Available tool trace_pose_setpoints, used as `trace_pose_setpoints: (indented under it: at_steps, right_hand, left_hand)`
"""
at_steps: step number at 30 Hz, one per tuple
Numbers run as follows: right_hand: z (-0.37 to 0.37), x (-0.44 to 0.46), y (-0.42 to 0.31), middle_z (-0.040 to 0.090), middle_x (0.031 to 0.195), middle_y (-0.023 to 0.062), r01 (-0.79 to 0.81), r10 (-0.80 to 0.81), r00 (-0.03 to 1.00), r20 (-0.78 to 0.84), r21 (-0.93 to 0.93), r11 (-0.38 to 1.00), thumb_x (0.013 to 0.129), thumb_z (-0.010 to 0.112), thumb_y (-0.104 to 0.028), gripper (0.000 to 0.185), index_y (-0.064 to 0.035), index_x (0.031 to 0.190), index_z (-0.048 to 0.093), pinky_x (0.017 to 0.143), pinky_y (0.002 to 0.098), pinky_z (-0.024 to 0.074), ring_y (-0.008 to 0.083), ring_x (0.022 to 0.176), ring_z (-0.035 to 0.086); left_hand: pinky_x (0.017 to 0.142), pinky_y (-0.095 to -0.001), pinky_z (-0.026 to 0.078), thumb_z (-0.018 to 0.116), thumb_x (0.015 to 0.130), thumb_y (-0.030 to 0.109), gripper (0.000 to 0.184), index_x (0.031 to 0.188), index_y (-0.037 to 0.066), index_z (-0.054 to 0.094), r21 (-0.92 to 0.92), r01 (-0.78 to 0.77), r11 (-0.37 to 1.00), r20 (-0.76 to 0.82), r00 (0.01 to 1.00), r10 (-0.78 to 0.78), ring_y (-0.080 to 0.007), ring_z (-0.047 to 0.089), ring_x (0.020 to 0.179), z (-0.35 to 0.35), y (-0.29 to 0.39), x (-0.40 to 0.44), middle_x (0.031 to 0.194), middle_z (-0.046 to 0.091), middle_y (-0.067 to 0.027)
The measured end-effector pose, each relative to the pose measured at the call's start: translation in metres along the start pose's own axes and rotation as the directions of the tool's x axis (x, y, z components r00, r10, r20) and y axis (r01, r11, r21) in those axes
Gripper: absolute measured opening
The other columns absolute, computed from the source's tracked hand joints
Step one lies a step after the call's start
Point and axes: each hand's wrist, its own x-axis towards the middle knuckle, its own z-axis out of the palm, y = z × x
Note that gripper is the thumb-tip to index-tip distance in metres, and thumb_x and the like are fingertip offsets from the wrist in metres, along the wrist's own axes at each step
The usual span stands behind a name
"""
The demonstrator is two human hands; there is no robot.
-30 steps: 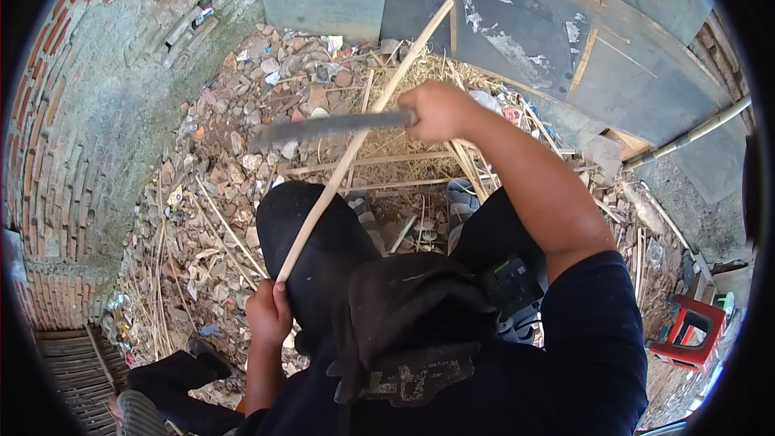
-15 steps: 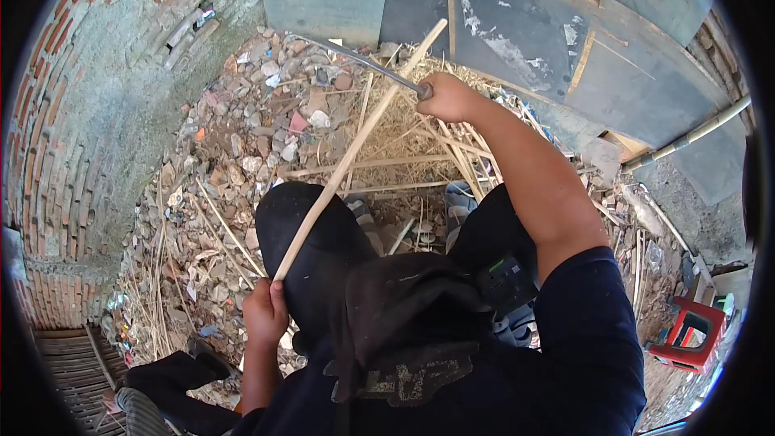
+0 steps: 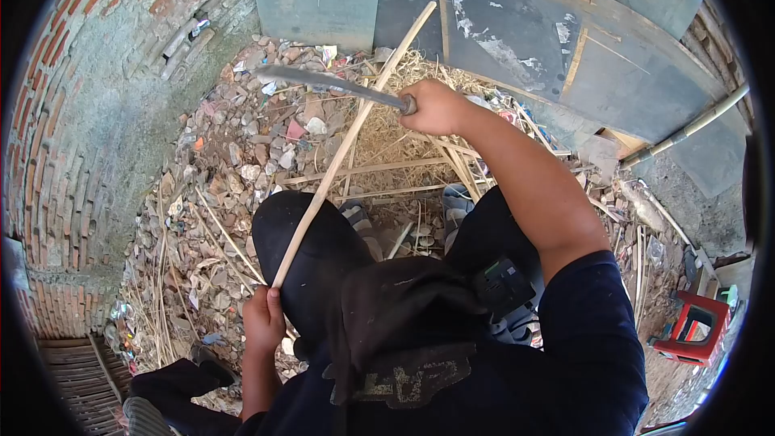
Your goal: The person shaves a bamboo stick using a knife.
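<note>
A long pale wooden strip (image 3: pixel 339 157) runs diagonally from beside my left knee up toward the wall panels. My left hand (image 3: pixel 264 319) is closed round its lower end. My right hand (image 3: pixel 432 108) grips the handle of a long machete (image 3: pixel 323 81), whose blade points left and crosses the strip in its upper part. Whether the blade touches the strip is not clear. Straw-like shavings (image 3: pixel 395 141) and several thin strips lie on the ground beyond my feet.
Rubble (image 3: pixel 242 145) covers the ground. A brick wall (image 3: pixel 89 145) stands at left, dark panels (image 3: pixel 508 40) ahead. At right are a bamboo pole (image 3: pixel 686 127) and a red stool (image 3: pixel 692 328). Another person's dark-clad leg (image 3: pixel 173 387) shows at lower left.
The machete first swung up off to the far side, then came down and left across the strip. The strip's far end has shifted slightly left. My left hand keeps its hold.
</note>
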Motion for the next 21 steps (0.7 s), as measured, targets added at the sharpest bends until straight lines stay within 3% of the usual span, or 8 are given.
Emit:
trace_pose_setpoints:
  at_steps: [3, 6, 9, 10, 13, 14, 17, 21]
  right_hand:
    - [0.001, -0.008, -0.011, 0.069, 0.081, 0.0191, 0.098, -0.090, 0.995, 0.053, -0.189, 0.977, 0.079, 0.067, -0.021, 0.024, -0.0021, 0.093, 0.069, 0.077, 0.0457, 0.0547, 0.0327, 0.081, 0.069]
    - [-0.002, 0.014, 0.029, 0.070, 0.083, 0.0191, -0.145, 0.145, 0.989, 0.036, 0.009, 0.989, 0.079, 0.067, -0.021, 0.026, -0.0024, 0.096, 0.071, 0.078, 0.0445, 0.0557, 0.0334, 0.083, 0.070]
    - [-0.008, 0.008, 0.033, 0.071, 0.084, 0.0196, -0.062, 0.053, 0.989, -0.141, -0.060, 0.996, 0.078, 0.067, -0.021, 0.028, -0.0021, 0.099, 0.072, 0.079, 0.0442, 0.0558, 0.0343, 0.084, 0.070]
    - [-0.010, 0.003, 0.029, 0.071, 0.085, 0.0211, -0.075, 0.076, 0.991, -0.114, 0.007, 0.997, 0.078, 0.066, -0.022, 0.029, -0.0015, 0.099, 0.073, 0.080, 0.0447, 0.0556, 0.0359, 0.084, 0.071]
    - [-0.005, -0.008, 0.008, 0.071, 0.084, 0.0209, 0.020, -0.021, 1.000, -0.011, -0.064, 0.998, 0.080, 0.065, -0.022, 0.029, -0.0016, 0.099, 0.073, 0.079, 0.0445, 0.0555, 0.0366, 0.082, 0.070]
    - [-0.006, -0.011, -0.001, 0.070, 0.082, 0.0190, 0.073, -0.062, 0.996, 0.056, -0.213, 0.974, 0.081, 0.064, -0.021, 0.030, -0.0020, 0.103, 0.072, 0.078, 0.0440, 0.0556, 0.0340, 0.080, 0.070]
    - [-0.010, 0.003, 0.027, 0.069, 0.078, 0.0169, -0.087, 0.086, 0.996, 0.023, 0.038, 0.995, 0.083, 0.064, -0.020, 0.031, -0.0011, 0.106, 0.072, 0.075, 0.0430, 0.0551, 0.0297, 0.078, 0.070]
    - [-0.015, 0.001, 0.038, 0.069, 0.079, 0.0167, -0.091, 0.094, 0.988, -0.122, 0.029, 0.995, 0.084, 0.064, -0.017, 0.027, -0.0002, 0.103, 0.072, 0.070, 0.0409, 0.0534, 0.0267, 0.075, 0.069]
  left_hand:
    - [0.049, -0.0409, 0.035, 0.044, 0.110, 0.030, 0.044, 0.076, 0.001, 0.048, 0.013, 0.000, 1.000, 0.020, 1.000, 0.000, -0.0237, 0.046, 0.048, -0.002, -0.002, 0.001, 0.055, 0.046, -0.0138]
    - [0.049, -0.0425, 0.036, 0.045, 0.109, 0.029, 0.043, 0.077, 0.001, 0.049, 0.057, -0.007, 0.998, -0.004, 1.000, 0.008, -0.0277, 0.050, 0.048, 0.001, 0.002, -0.002, 0.055, 0.048, -0.0151]
    - [0.049, -0.0421, 0.036, 0.045, 0.109, 0.028, 0.042, 0.077, 0.001, 0.049, 0.051, 0.008, 0.999, 0.020, 1.000, -0.009, -0.0254, 0.048, 0.048, -0.006, 0.000, -0.001, 0.055, 0.048, -0.0144]
    - [0.049, -0.0413, 0.036, 0.046, 0.109, 0.029, 0.043, 0.077, 0.001, 0.049, 0.044, 0.013, 0.999, 0.029, 0.999, -0.014, -0.0230, 0.047, 0.048, -0.007, -0.003, -0.002, 0.055, 0.047, -0.0136]
    - [0.050, -0.0406, 0.036, 0.045, 0.110, 0.030, 0.044, 0.077, 0.001, 0.048, 0.005, 0.013, 1.000, 0.052, 0.999, -0.013, -0.0207, 0.045, 0.049, -0.008, 0.001, -0.001, 0.055, 0.046, -0.0131]
    - [0.050, -0.0405, 0.036, 0.045, 0.110, 0.031, 0.044, 0.077, 0.001, 0.047, 0.007, 0.004, 1.000, 0.050, 0.999, -0.004, -0.0207, 0.045, 0.050, -0.006, 0.001, 0.001, 0.055, 0.046, -0.0133]
    - [0.050, -0.0404, 0.036, 0.045, 0.110, 0.032, 0.045, 0.076, 0.001, 0.047, 0.002, 0.016, 1.000, 0.041, 0.999, -0.016, -0.0208, 0.045, 0.050, -0.002, 0.001, -0.005, 0.055, 0.045, -0.0136]
    - [0.050, -0.0408, 0.036, 0.045, 0.110, 0.032, 0.046, 0.076, 0.001, 0.048, 0.005, 0.011, 1.000, 0.036, 0.999, -0.011, -0.0232, 0.046, 0.049, -0.007, 0.004, 0.001, 0.055, 0.046, -0.0143]
